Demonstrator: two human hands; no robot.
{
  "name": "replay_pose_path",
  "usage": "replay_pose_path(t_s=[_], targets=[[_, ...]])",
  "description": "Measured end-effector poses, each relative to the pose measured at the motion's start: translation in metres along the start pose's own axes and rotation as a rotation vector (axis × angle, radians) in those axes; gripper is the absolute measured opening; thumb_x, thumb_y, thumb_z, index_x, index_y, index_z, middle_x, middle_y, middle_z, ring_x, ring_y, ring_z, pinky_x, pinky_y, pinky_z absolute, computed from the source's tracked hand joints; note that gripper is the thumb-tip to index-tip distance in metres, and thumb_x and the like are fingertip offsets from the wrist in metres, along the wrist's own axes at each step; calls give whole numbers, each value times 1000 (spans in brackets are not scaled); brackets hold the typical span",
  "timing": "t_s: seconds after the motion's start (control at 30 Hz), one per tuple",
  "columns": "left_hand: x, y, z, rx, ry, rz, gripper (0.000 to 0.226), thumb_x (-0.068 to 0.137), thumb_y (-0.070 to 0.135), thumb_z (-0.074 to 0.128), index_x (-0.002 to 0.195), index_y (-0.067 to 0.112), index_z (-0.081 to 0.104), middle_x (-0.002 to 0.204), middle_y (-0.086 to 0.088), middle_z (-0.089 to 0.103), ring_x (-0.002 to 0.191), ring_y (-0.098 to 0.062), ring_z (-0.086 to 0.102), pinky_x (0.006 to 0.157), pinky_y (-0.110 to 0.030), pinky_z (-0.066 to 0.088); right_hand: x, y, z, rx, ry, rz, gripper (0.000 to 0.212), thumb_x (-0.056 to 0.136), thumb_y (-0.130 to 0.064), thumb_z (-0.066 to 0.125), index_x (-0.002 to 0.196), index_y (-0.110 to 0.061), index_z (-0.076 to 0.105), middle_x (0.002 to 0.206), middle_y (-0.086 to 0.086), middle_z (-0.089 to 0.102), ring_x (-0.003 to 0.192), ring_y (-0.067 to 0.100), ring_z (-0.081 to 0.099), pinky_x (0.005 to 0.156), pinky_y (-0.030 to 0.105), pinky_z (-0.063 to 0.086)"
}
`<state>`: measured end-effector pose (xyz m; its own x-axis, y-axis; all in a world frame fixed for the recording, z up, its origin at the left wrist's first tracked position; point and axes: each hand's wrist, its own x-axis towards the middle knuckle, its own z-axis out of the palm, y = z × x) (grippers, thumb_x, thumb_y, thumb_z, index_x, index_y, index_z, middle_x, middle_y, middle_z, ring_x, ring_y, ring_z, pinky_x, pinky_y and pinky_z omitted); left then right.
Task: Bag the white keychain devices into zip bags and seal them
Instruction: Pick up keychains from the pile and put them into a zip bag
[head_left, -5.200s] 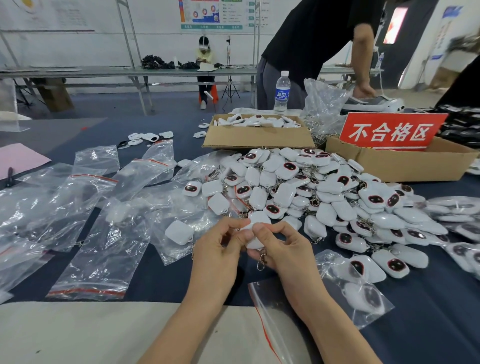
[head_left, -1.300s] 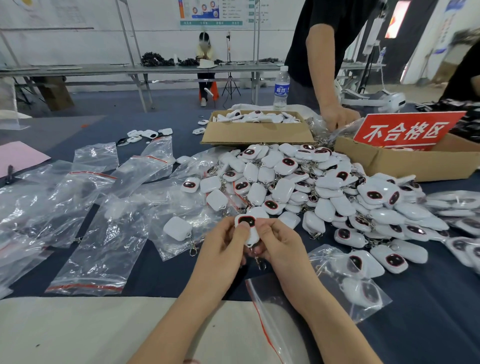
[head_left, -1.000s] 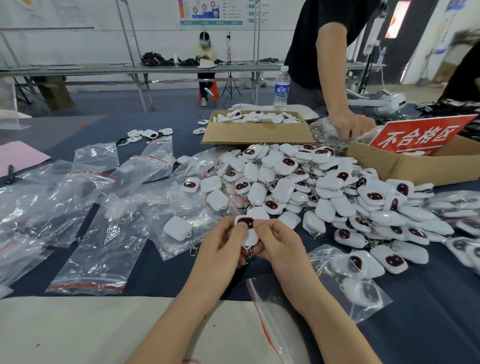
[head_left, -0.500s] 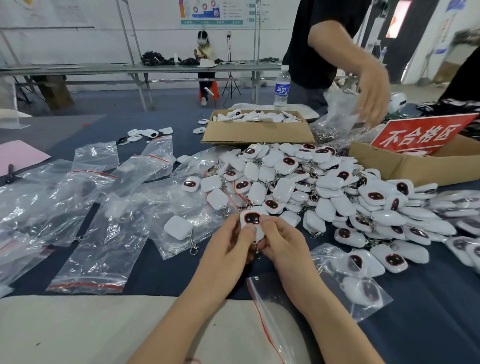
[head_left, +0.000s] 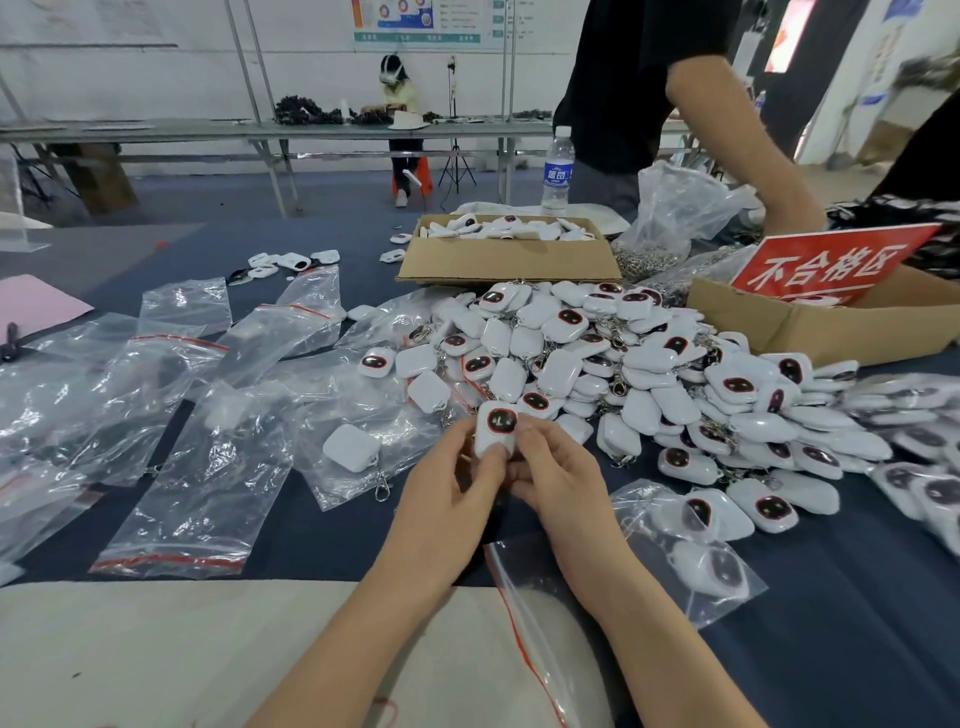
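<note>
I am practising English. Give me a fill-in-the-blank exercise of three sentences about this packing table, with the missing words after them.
1. The left hand and the right hand hold one white keychain device with its dark screen facing ____.
2. The sign standing in the cardboard box is ____ with white characters.
3. The empty zip bags lie on the ____ side of the table.

Missing words: up; red; left.

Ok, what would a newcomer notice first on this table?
The heap of white keychain devices mid-table, beside clear zip bags spread at left. In front, left hand and right hand pinch one device. A red sign stands in the cardboard box at far right.
</note>
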<state>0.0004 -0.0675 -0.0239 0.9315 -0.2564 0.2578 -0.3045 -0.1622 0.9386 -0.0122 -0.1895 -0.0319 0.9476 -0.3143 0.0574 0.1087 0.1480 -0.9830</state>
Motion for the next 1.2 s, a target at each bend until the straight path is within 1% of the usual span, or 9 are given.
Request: replay_pose_path(t_s=[0.17, 0.27, 0.37, 0.47, 0.53, 0.77, 0.87, 0.97, 1.2], targets=[[-6, 10, -12, -48, 165, 27, 18, 104, 29, 53, 117, 27, 65, 104, 11, 74, 96, -5, 67, 81, -22, 49, -11, -35, 3, -178, 4, -235, 24, 103, -21, 52, 108, -41, 64, 99, -16, 72, 92, 4, 68, 82, 18, 53], [-23, 14, -27, -25, 207, 61, 21, 102, 40, 49, 115, 32, 63, 99, 7, 72, 91, -7, 67, 76, -14, 48, -27, -65, -9, -340, -23, -301, 24, 102, -26, 53, 98, -46, 67, 87, -8, 70, 72, 17, 61, 67, 32, 51], [-47, 18, -38, -104, 171, 34, 15, 100, 39, 49, 103, 39, 64, 88, 3, 73, 71, -13, 69, 65, -18, 52, -49, -75, -21, -767, -118, -186, 9, 97, -36, 55, 90, -34, 61, 68, -9, 59, 58, 11, 47, 60, 30, 39], [-66, 19, -45, -101, 121, -47, 21, 104, 26, 51, 90, 34, 64, 79, 0, 70, 52, -12, 55, 53, -16, 45, -78, -71, -29, -1275, -237, 103, 36, 87, -65, 53, 100, -32, 50, 96, -15, 58, 87, 11, 55, 72, 33, 39], [-75, 21, -49, -12, 45, -76, 23, 105, 26, 51, 88, 34, 63, 74, 1, 68, 48, -12, 48, 51, -16, 41, -94, -64, -30, -1423, -307, 173, 46, 86, -68, 51, 107, -27, 47, 111, -10, 57, 99, 17, 56, 76, 36, 39], [-105, 42, -42, 60, -279, -145, 16, 104, 30, 50, 113, 39, 60, 71, 5, 65, 50, -12, 44, 51, -21, 38, -96, -55, -46, -1108, -247, 143, 24, 97, -39, 49, 90, -20, 61, 84, -1, 68, 69, 11, 57, 68, 31, 49], [-107, 51, -30, 123, -279, -123, 20, 104, 25, 49, 111, 33, 65, 62, 14, 60, 49, 0, 47, 52, -13, 36, -97, -52, -51, -1019, -208, 87, 19, 95, -34, 56, 84, -21, 65, 78, -3, 68, 67, 8, 54, 68, 27, 48], [-104, 56, -22, 180, -295, -163, 17, 105, 26, 49, 114, 28, 63, 66, 15, 58, 59, -1, 51, 61, -19, 39, -101, -52, -48, -950, -172, 13, 13, 95, -35, 62, 84, -30, 67, 79, -8, 69, 69, 1, 59, 68, 22, 50], [-93, 59, -26, 279, -185, -162, 14, 101, 43, 52, 101, 30, 50, 62, 11, 66, 46, 1, 47, 53, -18, 36, -109, -65, -38, -922, -173, -135, 14, 95, -42, 59, 85, -39, 67, 79, 5, 67, 65, 20, 61, 66, 44, 56]])
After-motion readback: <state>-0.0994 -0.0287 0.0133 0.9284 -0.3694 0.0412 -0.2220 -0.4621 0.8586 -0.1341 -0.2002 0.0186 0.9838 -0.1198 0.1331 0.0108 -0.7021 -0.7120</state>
